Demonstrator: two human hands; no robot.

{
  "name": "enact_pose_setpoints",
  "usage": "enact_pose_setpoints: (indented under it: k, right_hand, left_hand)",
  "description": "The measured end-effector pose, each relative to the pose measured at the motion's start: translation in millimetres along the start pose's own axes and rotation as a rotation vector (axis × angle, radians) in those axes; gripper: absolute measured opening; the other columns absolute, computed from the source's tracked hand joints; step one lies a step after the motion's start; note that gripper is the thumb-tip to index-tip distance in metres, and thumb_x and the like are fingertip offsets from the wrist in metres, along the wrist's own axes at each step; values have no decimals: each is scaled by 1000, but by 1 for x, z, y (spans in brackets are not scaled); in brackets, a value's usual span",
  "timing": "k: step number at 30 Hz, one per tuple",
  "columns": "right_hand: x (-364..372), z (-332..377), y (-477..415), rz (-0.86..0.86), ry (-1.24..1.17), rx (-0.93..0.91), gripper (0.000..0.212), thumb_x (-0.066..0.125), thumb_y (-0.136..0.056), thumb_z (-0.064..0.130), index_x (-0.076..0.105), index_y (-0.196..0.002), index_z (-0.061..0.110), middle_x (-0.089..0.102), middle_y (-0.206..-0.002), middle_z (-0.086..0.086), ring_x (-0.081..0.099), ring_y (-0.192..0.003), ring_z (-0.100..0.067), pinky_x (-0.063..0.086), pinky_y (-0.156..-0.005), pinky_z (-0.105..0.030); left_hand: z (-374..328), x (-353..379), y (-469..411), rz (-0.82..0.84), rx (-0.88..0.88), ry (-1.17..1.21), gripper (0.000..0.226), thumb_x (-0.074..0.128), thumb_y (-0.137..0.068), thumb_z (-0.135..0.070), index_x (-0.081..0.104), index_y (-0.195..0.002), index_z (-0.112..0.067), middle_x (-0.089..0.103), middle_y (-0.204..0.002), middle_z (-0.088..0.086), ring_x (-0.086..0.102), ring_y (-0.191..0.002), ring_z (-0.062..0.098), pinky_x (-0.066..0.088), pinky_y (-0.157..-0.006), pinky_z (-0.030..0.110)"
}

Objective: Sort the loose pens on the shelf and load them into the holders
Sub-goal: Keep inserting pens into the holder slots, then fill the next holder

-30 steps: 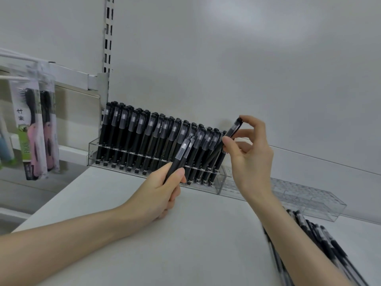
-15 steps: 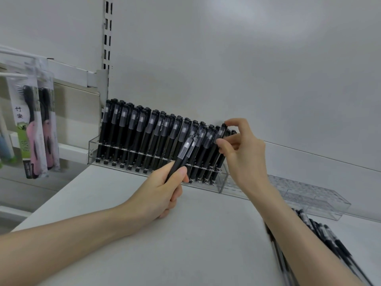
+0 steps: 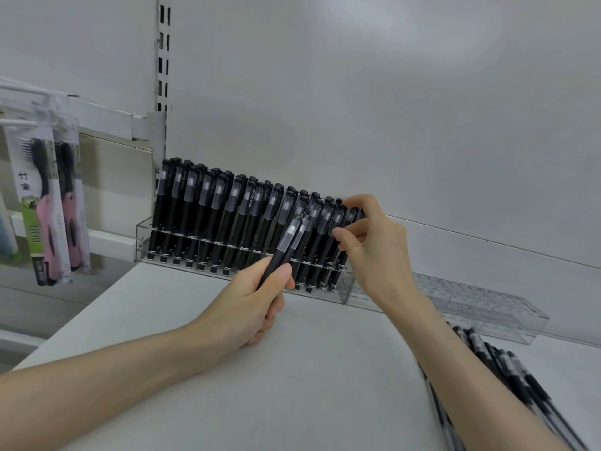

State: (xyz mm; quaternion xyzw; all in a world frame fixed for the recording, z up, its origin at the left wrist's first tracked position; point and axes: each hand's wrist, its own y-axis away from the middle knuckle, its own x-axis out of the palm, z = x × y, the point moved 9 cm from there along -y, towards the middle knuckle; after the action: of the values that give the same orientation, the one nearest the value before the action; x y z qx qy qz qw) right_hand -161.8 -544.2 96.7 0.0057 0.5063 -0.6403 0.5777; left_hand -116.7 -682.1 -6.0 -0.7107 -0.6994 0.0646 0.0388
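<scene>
Loose pens (image 3: 507, 379) lie near right on the shelf (image 3: 292, 385). Left hand (image 3: 250, 304) grips spare pens (image 3: 289, 242). Right hand (image 3: 374, 245) pinches one pen (image 3: 350, 215) at the filled holder's (image 3: 143, 236) right end. Seat it upright, clear of neighbours. The empty holder (image 3: 487, 307) beyond offers room, with the wall close behind.

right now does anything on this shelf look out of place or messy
Yes: loose pens lie in an untidy pile on the shelf at the lower right, partly behind the right forearm, while the clear holder just beyond them stands empty. The filled holder looks orderly; nothing looks damaged.
</scene>
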Motion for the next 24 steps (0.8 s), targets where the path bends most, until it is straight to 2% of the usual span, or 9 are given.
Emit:
enact_pose_setpoints:
  k: [4,6,8,11,13,18,24]
  right_hand:
    - [-8,4,6,-47,-9,6,26,63,-90,19,54,-115,20,63,-69,9,63,-72,-18,51,-74,-38]
    - [-7,6,14,-41,-142,37,20,65,-89,24,58,-107,19,67,-69,2,66,-69,-19,54,-72,-40]
    - [3,8,21,53,-328,94,18,68,-86,25,61,-101,19,70,-73,-2,68,-72,-18,56,-74,-40]
    - [21,10,27,203,-556,170,23,72,-83,17,59,-102,17,73,-76,-3,70,-70,-12,57,-69,-29]
    - [21,11,28,209,-660,195,25,72,-82,9,57,-100,14,72,-71,-4,68,-64,-13,56,-63,-25]
    - [18,11,27,188,-745,198,22,68,-84,1,56,-99,12,68,-66,0,66,-60,-12,56,-61,-24]
    - [14,7,26,130,-772,222,20,64,-87,0,56,-98,14,68,-64,3,64,-59,-10,58,-63,-25]
  left_hand:
    - [1,1,1,20,2,3,26,41,-99,-32,50,-91,-9,36,-53,-4,24,-40,10,20,-42,21]
    - [0,3,1,35,7,11,26,42,-98,-33,51,-91,-10,36,-53,-4,24,-41,10,20,-41,20]
    - [-1,5,2,56,22,19,25,44,-97,-33,53,-90,-10,36,-53,-4,24,-41,10,20,-41,21]
    - [-2,6,2,82,58,7,25,46,-95,-34,56,-86,-13,38,-53,-1,27,-39,13,22,-42,23]
    - [-4,7,2,88,81,-21,25,46,-95,-35,59,-86,-15,41,-53,1,31,-37,14,23,-42,23]
    - [-6,9,2,92,72,-4,31,41,-94,-40,59,-94,-15,45,-54,4,29,-35,15,20,-40,22]
    - [-5,7,3,68,69,-5,27,40,-98,-33,58,-95,-14,43,-54,3,26,-37,12,20,-40,16]
